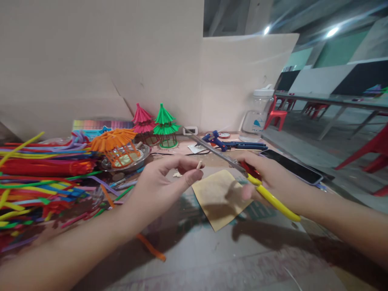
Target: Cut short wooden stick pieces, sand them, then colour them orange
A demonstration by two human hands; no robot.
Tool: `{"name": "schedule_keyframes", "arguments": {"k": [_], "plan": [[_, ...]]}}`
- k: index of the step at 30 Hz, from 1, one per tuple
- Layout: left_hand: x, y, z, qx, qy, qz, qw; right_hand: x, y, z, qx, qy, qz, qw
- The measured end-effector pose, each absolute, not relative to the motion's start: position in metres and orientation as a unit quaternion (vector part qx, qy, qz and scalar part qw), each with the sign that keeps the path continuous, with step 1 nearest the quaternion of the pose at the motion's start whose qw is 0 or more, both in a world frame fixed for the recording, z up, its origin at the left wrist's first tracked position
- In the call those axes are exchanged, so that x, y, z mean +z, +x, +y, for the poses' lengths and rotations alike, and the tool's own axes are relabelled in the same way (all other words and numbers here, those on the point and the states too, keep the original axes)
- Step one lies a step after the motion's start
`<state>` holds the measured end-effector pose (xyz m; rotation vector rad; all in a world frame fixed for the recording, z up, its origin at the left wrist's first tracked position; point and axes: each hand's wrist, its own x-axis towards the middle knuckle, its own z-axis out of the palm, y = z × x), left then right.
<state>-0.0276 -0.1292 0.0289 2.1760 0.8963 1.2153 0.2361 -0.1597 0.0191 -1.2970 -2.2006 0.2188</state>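
Between the thumb and fingers of my left hand (172, 176) is a short pale wooden stick (199, 165), its tip showing above the fingertips. My right hand (266, 173) grips a pair of scissors (275, 202) by the yellow handles. The long metal blades point up and left, beyond the stick and apart from it. A square of yellow paper (221, 202) lies on the table between and below my hands, partly in shadow. Several more pale stick pieces (177, 174) lie just behind my left fingers.
Bundles of coloured pipe cleaners (45, 173) cover the left side. Small huts with orange (113, 141), pink (143, 117) and green (165, 121) roofs stand behind. A blue glue gun (214, 139), pliers (245, 145), a water bottle (256, 115) and a phone (291, 166) are at back right.
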Motion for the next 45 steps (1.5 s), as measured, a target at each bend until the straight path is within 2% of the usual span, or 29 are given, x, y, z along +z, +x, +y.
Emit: {"name": "schedule_keyframes", "arguments": {"k": [7, 17, 27, 30, 39, 45], "plan": [[0.032, -0.027, -0.129, 0.443, 0.811, 0.297, 0.241, 0.020, 0.233, -0.160, 0.086, -0.465, -0.845, 0.248], [0.030, -0.029, -0.125, 0.471, 0.832, 0.211, 0.203, 0.018, 0.234, -0.160, 0.078, -0.445, -0.854, 0.260], [0.026, -0.030, -0.124, 0.467, 0.828, 0.248, 0.186, 0.013, 0.234, -0.166, -0.090, -0.446, -0.857, 0.243], [0.026, -0.029, -0.125, 0.463, 0.826, 0.261, 0.189, 0.012, 0.234, -0.166, -0.106, -0.450, -0.855, 0.234], [0.027, -0.029, -0.128, 0.443, 0.825, 0.296, 0.192, 0.012, 0.236, -0.163, -0.010, -0.494, -0.829, 0.262], [0.027, -0.030, -0.128, 0.424, 0.807, 0.319, 0.260, 0.017, 0.238, -0.156, 0.097, -0.530, -0.785, 0.307]]}}
